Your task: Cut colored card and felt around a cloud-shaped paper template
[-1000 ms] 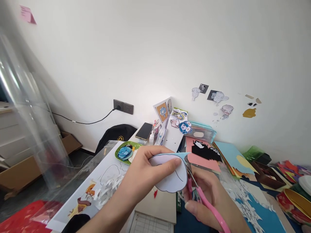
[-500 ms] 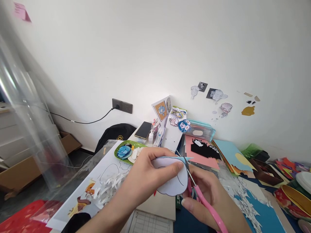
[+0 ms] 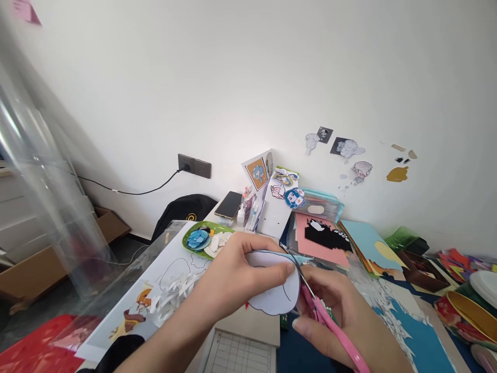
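Observation:
My left hand [image 3: 240, 272] pinches a rounded white paper piece [image 3: 274, 295] with black outlines, thumb on its face. A thin light-blue layer shows along its upper edge. My right hand [image 3: 334, 316] grips pink-handled scissors [image 3: 320, 311]. Their blades lie close together at the right edge of the paper. Behind my left hand sits a green tray [image 3: 187, 247] holding blue and white cut pieces. White paper scraps [image 3: 173, 298] lie beside my left forearm on a drawn-on sheet.
A phone [image 3: 229, 205], a small bottle [image 3: 241, 214] and a clear pencil case [image 3: 322, 204] stand towards the wall. Coloured papers [image 3: 365, 238], a brown box [image 3: 423, 274] and a round tin [image 3: 469, 311] are on the right. A grid mat [image 3: 240, 355] lies below my hands.
The scissor blades have closed further at the paper's right edge. My right hand's grip has shifted slightly. The camera view has moved a little.

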### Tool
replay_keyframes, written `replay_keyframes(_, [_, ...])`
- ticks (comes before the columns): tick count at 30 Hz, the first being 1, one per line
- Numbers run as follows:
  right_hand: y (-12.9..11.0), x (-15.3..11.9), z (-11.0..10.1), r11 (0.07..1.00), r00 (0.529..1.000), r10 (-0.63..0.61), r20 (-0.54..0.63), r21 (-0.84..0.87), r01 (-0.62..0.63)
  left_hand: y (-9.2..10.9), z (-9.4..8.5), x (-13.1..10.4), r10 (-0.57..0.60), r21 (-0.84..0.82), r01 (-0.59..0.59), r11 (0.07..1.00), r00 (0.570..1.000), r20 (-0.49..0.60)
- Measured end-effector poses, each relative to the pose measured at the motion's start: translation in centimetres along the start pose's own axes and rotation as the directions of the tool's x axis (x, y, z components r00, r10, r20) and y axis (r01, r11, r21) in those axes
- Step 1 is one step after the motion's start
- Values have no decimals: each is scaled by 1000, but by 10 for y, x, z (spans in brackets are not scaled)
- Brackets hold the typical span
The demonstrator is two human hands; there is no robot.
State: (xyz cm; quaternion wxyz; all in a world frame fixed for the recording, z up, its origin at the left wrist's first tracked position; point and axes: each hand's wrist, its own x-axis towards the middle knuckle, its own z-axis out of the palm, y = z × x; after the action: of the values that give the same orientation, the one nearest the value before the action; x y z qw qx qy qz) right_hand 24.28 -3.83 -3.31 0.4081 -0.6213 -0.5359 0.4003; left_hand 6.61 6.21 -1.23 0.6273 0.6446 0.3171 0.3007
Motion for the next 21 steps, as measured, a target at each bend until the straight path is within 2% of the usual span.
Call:
replay_keyframes(7, [-6, 1, 3, 993, 997, -74, -8, -88, 73, -8, -2, 3, 19, 13, -19, 1000, 1000, -8])
replay_keyframes(13, [-8, 4, 2, 983, 996, -84, 1, -165, 83, -6, -2, 2, 9, -26, -9, 1000, 1000, -4])
replay_keyframes(21, [-7, 3, 1, 982, 997, -72, -15, -175, 69, -6, -3, 3, -24, -45, 25, 999, 1000, 19])
